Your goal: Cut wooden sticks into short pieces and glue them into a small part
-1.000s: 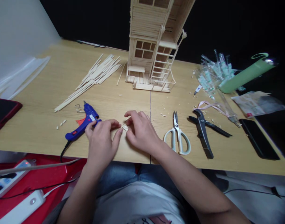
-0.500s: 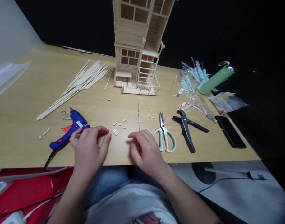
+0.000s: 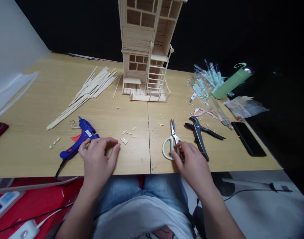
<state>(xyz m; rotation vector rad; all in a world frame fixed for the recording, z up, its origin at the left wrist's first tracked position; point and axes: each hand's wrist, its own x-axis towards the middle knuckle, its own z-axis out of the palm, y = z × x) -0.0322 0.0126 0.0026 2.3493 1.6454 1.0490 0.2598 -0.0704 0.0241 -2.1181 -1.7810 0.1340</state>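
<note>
Seen from the head camera, the left hand (image 3: pixel 97 162) lay loosely curled, its fingers (image 3: pixel 92 143) touching the blue glue gun (image 3: pixel 86 134). The right hand (image 3: pixel 191 162) was closed narrowly around the scissors (image 3: pixel 173 136), just beside the black pliers (image 3: pixel 198 137). A small stick piece (image 3: pixel 124 140) lay between the hands on the wooden table (image 3: pixel 30 156).

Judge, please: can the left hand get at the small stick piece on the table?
Probably yes: the left hand lies close beside the small stick piece, and nothing stands between them.
</note>
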